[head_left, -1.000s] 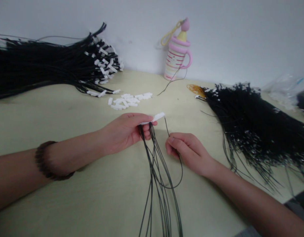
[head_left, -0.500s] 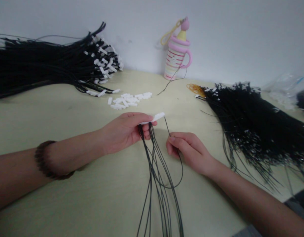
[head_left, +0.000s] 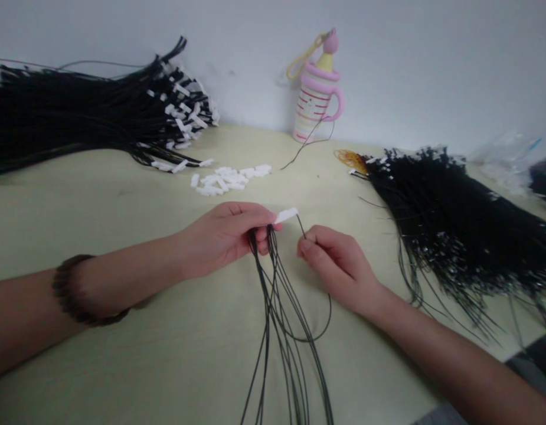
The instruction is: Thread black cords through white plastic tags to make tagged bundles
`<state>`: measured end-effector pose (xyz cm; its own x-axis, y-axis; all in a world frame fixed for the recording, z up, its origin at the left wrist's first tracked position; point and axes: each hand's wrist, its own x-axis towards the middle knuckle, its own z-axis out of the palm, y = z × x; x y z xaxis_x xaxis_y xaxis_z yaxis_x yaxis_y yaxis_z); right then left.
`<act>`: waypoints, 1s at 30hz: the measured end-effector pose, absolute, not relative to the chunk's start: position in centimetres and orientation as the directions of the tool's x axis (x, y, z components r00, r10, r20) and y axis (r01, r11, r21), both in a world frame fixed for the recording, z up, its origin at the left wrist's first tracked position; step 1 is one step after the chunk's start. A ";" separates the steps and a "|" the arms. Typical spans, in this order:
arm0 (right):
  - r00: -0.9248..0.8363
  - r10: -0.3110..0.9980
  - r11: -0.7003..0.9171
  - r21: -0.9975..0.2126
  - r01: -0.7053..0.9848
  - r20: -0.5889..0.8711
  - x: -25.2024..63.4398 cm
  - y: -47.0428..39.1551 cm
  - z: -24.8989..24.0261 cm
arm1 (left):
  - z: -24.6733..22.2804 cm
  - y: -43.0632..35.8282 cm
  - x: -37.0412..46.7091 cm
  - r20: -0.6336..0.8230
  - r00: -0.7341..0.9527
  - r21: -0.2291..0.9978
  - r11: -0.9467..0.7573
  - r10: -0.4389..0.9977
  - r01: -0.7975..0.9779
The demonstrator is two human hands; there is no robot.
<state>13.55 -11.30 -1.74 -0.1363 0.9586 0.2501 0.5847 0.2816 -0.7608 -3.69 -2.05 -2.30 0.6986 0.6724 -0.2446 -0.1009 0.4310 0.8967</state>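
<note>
Left hand (head_left: 228, 236) pinches a white connector (head_left: 287, 215), its end jutting past the fingertips toward the right; two clusters of black wires (head_left: 273, 242) hang below the grip. Right hand (head_left: 341, 265) pinches a single wire (head_left: 301, 225), tip at the connector's end; seating can't be told. Beyond left hand: loose connectors (head_left: 228, 180), apparently unwired; farther, white-tipped cables (head_left: 100, 112), seemingly done. Right of right hand: black wire bundle (head_left: 458, 218).

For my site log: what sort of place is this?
Likely a hand-assembly table for wires or cords: a large bundle of black strands lies at left, another black bundle at right, and a pile of small white pieces between them.
</note>
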 end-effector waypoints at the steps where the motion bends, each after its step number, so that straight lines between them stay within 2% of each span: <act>1: -0.118 0.945 0.312 -0.727 0.612 0.306 13.5 -11.3 -1.8 | -2.3 -2.1 -3.7 -0.238 0.701 0.906 0.413 0.673 -0.089; 7: -0.067 0.824 0.441 -0.562 0.700 0.563 13.3 -11.1 -1.7 | -2.1 -2.6 -3.6 -0.213 0.725 0.948 0.318 0.655 -0.009; 11: -0.148 0.766 0.541 -0.503 0.674 0.625 13.1 -11.2 -1.4 | -2.0 -2.5 -3.5 -0.215 0.735 0.954 0.301 0.644 0.015; 14: -0.169 0.762 0.548 -0.485 0.681 0.625 13.0 -11.1 -1.2 | -2.0 -2.5 -3.5 -0.213 0.745 0.944 0.330 0.632 -0.011; 17: -0.133 0.777 0.523 -0.512 0.682 0.616 12.9 -11.0 -1.3 | -2.0 -2.4 -3.5 -0.219 0.752 0.929 0.368 0.622 -0.034; 24: -0.019 0.828 0.466 -0.669 0.579 0.560 12.8 -10.8 -2.0 | -2.1 -2.2 -3.6 -0.244 0.771 0.904 0.425 0.588 -0.038; 30: -0.013 0.841 0.450 -0.686 0.572 0.542 12.5 -10.9 -2.1 | -2.2 -2.0 -3.6 -0.251 0.778 0.905 0.426 0.576 -0.023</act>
